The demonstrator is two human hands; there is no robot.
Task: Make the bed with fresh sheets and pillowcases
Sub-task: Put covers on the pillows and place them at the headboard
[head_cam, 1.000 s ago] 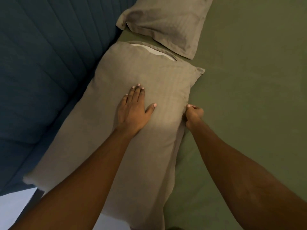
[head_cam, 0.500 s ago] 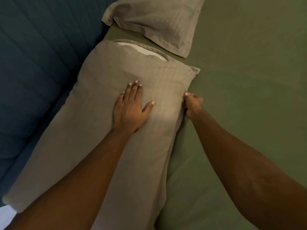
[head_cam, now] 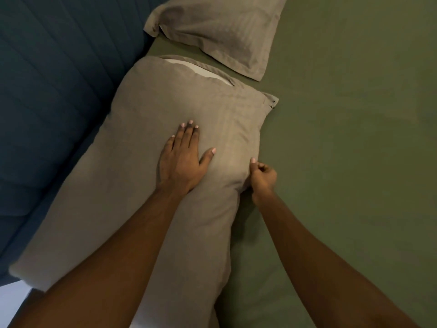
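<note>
A long pillow in a taupe pillowcase (head_cam: 132, 185) lies along the bed's left side on the olive green sheet (head_cam: 343, 162). A strip of white inner pillow (head_cam: 203, 73) shows at the case's open far end. My left hand (head_cam: 183, 159) lies flat on the pillow's middle with straight fingers. My right hand (head_cam: 261, 177) pinches the pillowcase's right edge, fingers curled on the fabric. A second pillow in a matching case (head_cam: 220, 31) lies beyond, at the top.
A dark blue quilted headboard (head_cam: 52, 95) runs along the left, touching the long pillow. A pale patch of floor (head_cam: 11, 297) shows at the bottom left corner. The green sheet spreads flat over the right half.
My right hand slid back along the pillowcase's right edge toward me, still pinching it. My left hand stayed flat on the pillow.
</note>
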